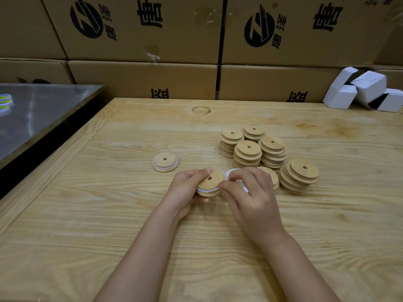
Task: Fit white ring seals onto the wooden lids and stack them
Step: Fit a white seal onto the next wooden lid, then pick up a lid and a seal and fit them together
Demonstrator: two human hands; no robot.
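My left hand (185, 190) grips a round wooden lid (212, 180) with a centre hole, tilted above the table. A white ring seal (206, 190) sits around its lower rim. My right hand (250, 195) pinches the seal at the lid's right edge. Behind my right fingers lie more white rings (234, 172), partly hidden. A single lid with a white seal (165, 161) lies flat to the left. Several stacks of wooden lids (248, 153) stand to the right.
The wooden table (109, 214) stretches wide in front. A metal-topped table (39, 110) stands at the left. Cardboard cartons (141, 79) wall off the back. Small white boxes (362, 90) lie at the back right corner.
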